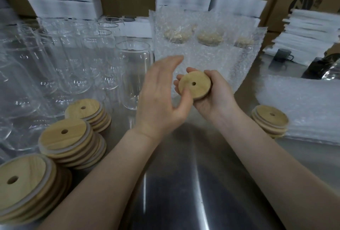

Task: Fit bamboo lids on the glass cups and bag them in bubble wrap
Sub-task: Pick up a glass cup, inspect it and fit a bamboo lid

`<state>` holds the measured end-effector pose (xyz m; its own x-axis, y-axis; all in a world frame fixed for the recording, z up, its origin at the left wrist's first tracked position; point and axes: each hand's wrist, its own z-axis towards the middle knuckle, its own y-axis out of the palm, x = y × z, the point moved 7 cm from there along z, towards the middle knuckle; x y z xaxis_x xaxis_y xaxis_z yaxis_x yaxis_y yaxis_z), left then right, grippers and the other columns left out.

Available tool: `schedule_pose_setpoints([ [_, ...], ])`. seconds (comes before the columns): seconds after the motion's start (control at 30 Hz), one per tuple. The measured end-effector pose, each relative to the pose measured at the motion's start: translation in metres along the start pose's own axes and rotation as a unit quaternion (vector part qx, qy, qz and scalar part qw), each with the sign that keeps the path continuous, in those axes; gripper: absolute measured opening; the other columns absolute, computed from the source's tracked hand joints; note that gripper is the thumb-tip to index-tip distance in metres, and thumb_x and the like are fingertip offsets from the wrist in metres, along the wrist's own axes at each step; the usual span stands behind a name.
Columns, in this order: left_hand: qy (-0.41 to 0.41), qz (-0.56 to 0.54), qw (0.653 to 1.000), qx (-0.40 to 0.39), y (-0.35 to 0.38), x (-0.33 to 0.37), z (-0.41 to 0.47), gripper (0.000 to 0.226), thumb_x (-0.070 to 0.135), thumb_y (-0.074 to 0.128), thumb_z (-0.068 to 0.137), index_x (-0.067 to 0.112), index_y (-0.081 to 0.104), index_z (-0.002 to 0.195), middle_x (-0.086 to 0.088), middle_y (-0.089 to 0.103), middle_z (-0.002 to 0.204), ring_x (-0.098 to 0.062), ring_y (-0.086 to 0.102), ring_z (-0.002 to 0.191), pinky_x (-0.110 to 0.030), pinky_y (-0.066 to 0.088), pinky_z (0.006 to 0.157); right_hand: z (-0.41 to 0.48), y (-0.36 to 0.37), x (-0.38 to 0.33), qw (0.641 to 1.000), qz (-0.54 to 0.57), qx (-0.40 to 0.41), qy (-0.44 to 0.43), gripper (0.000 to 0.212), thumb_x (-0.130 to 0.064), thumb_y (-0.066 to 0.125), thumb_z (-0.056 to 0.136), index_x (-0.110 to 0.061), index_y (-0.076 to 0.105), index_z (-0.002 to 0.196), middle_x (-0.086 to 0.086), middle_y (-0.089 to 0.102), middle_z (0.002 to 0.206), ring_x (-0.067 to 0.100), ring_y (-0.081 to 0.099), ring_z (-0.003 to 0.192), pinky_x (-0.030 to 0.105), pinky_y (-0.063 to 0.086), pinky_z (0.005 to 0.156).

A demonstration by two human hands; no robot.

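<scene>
The right hand (216,99) is gripping a bamboo lid (195,85) in curled fingers while the left hand (160,99) is hovering open-fingered beside it; pressing it level onto the nearest glass cup (133,75) looks wisest.

A dark mug (282,55) stands on the steel table (184,183) before cardboard boxes (287,0).

Bamboo lid (194,85) in grip of right hand (218,94), relaxed left hand (158,99) beside

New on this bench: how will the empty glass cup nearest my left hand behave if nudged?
The glass cup looks tall and narrow, so a push near its rim would probably tip it. Thin clear walls suggest fragility; it may slide on the smooth steel table.
</scene>
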<state>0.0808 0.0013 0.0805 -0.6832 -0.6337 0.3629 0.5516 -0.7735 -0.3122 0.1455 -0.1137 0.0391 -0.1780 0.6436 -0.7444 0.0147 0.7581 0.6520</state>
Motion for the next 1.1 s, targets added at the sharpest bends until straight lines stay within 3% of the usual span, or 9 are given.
schedule_pose_setpoints([
  [0.07, -0.045, -0.030, 0.995, -0.079, 0.016, -0.003, -0.004, 0.056, 0.022, 0.065, 0.084, 0.000, 0.051, 0.134, -0.012, 0.058, 0.129, -0.025, 0.053, 0.119, -0.018, 0.034, 0.104, 0.001, -0.004, 0.005, 1.000, 0.026, -0.014, -0.009, 0.035, -0.021, 0.034, 0.103, -0.001, 0.063, 0.104, 0.021, 0.071, 0.086, 0.030, 0.072, 0.074, 0.046, 0.060, 0.075],
  [0.2, -0.100, -0.029, 0.979, -0.177, 0.040, -0.015, -0.013, 0.086, 0.030, 0.083, 0.077, 0.004, 0.038, 0.146, -0.008, 0.047, 0.141, -0.022, 0.040, 0.131, -0.020, 0.026, 0.110, 0.005, -0.014, 0.012, 1.000, -0.009, 0.000, -0.008, 0.038, -0.037, 0.040, 0.104, -0.011, 0.068, 0.106, 0.009, 0.073, 0.089, 0.019, 0.072, 0.078, 0.032, 0.059, 0.065],
  [0.33, -0.157, -0.037, 0.973, -0.167, 0.041, -0.027, -0.015, 0.095, 0.035, 0.085, 0.073, 0.005, 0.036, 0.149, -0.008, 0.047, 0.145, -0.019, 0.039, 0.136, -0.021, 0.025, 0.112, 0.005, -0.012, 0.013, 0.999, -0.043, -0.015, -0.028, 0.031, -0.037, 0.053, 0.099, -0.009, 0.067, 0.099, 0.006, 0.074, 0.081, 0.016, 0.073, 0.075, 0.028, 0.058, 0.061],
  [0.5, -0.169, -0.071, 0.972, -0.150, 0.040, -0.029, -0.014, 0.082, 0.032, 0.089, 0.067, 0.013, 0.053, 0.138, 0.003, 0.060, 0.132, -0.013, 0.054, 0.124, -0.029, 0.040, 0.106, 0.002, -0.010, 0.009, 0.992, -0.096, -0.047, -0.068, 0.014, -0.020, 0.058, 0.097, -0.009, 0.065, 0.102, 0.004, 0.073, 0.080, 0.014, 0.072, 0.074, 0.027, 0.057, 0.060],
  [0.63, -0.168, -0.066, 0.974, -0.139, 0.039, -0.031, -0.014, 0.075, 0.029, 0.088, 0.067, 0.011, 0.057, 0.133, 0.002, 0.065, 0.126, -0.012, 0.058, 0.117, -0.017, 0.042, 0.099, -0.004, -0.010, 0.007, 0.981, -0.166, -0.054, -0.086, 0.013, -0.018, 0.068, 0.091, -0.010, 0.064, 0.101, 0.005, 0.072, 0.078, 0.020, 0.071, 0.064, 0.029, 0.056, 0.054],
  [0.73, -0.181, -0.052, 0.974, -0.129, 0.039, -0.035, -0.017, 0.084, 0.025, 0.086, 0.069, 0.011, 0.049, 0.143, -0.005, 0.062, 0.134, -0.010, 0.055, 0.120, 0.004, 0.029, 0.092, -0.005, -0.007, 0.007, 0.976, -0.184, -0.074, -0.091, 0.025, -0.005, 0.074, 0.083, -0.011, 0.058, 0.102, 0.005, 0.072, 0.074, 0.022, 0.070, 0.061, 0.030, 0.057, 0.055],
  [0.87, -0.193, -0.058, 0.973, -0.110, 0.036, -0.038, -0.018, 0.088, 0.020, 0.085, 0.070, 0.016, 0.044, 0.148, -0.007, 0.066, 0.129, -0.004, 0.048, 0.115, 0.010, 0.028, 0.080, -0.006, -0.002, 0.007, 0.972, -0.191, -0.115, -0.072, 0.046, 0.016, 0.070, 0.075, -0.012, 0.051, 0.107, 0.012, 0.067, 0.084, 0.020, 0.070, 0.062, 0.028, 0.057, 0.055],
  [1.0, -0.211, -0.101, 0.965, -0.117, 0.035, -0.039, -0.020, 0.093, 0.022, 0.086, 0.071, 0.026, 0.038, 0.151, 0.016, 0.067, 0.096, 0.014, 0.060, 0.084, 0.004, 0.037, 0.073, -0.008, 0.000, 0.006, 0.967, -0.189, -0.168, -0.041, 0.059, 0.024, 0.060, 0.078, -0.016, 0.048, 0.118, 0.012, 0.063, 0.103, 0.024, 0.073, 0.078, 0.032, 0.061, 0.065],
  [1.1, -0.211, -0.122, 0.963, -0.115, 0.035, -0.040, -0.020, 0.087, 0.017, 0.088, 0.068, 0.023, 0.047, 0.145, 0.033, 0.057, 0.089, 0.020, 0.057, 0.077, 0.002, 0.039, 0.074, -0.010, 0.003, 0.004, 0.962, -0.170, -0.212, -0.025, 0.060, 0.026, 0.048, 0.084, -0.013, 0.045, 0.130, 0.017, 0.057, 0.115, 0.028, 0.070, 0.092, 0.042, 0.060, 0.079],
])
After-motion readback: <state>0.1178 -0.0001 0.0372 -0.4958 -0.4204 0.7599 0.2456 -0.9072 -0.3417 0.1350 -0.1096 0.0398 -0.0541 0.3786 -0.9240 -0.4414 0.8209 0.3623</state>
